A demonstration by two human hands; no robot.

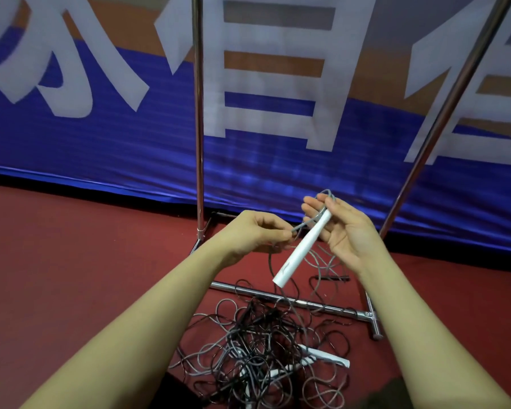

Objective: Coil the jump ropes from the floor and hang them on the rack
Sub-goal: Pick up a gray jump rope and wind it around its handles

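Note:
A white jump rope handle [300, 250] hangs slanted in front of me, its thin end up at my right hand [341, 231], whose thumb and fingers hold it with a grey cord loop [326, 193] over the fingertips. My left hand [255, 233] pinches the grey cord [303, 225] just left of the handle. The cord drops to a tangled pile of black and grey jump ropes [260, 346] on the red floor, with more white handles [325, 356] lying in it. The metal rack [199, 128] stands behind the pile.
The rack's second upright [443, 128] slants at the right, and its low base bar [304, 304] crosses the floor above the pile. A blue and orange banner [101, 137] with large white characters hangs behind. Red floor [71, 261] lies open to the left.

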